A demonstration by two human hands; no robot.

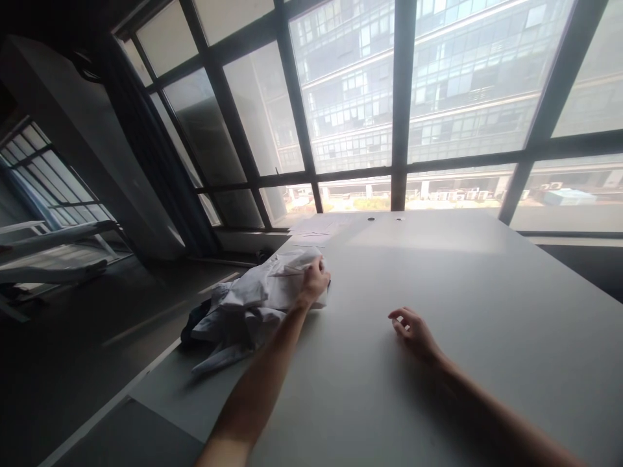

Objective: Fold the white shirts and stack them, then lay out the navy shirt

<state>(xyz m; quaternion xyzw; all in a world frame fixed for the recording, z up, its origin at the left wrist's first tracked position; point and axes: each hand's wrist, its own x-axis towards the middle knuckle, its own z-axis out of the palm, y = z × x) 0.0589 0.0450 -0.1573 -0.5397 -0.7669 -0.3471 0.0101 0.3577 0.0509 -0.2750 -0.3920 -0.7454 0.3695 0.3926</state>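
A crumpled heap of white cloth (272, 279), which looks like a garment, lies on the left side of the white table (370, 389). At the heap's right end, my left hand (315, 280) has its fingers bent and closed on the fabric. A dark piece of cloth (193, 323) shows under the heap's left end, by the table edge. My right hand (411, 331) is over the middle of the table, apart from the cloth. Its fingers are loosely curled, with a gap between thumb and forefinger and nothing in them.
Papers (316, 227) lie at the table's far left corner. Two small items, one a dark disc (370, 219), are near the far edge. Large windows (345, 91) rise behind the table. A grey panel (131, 434) is at the near left, and white-framed furniture (53, 250) stands across the dark floor.
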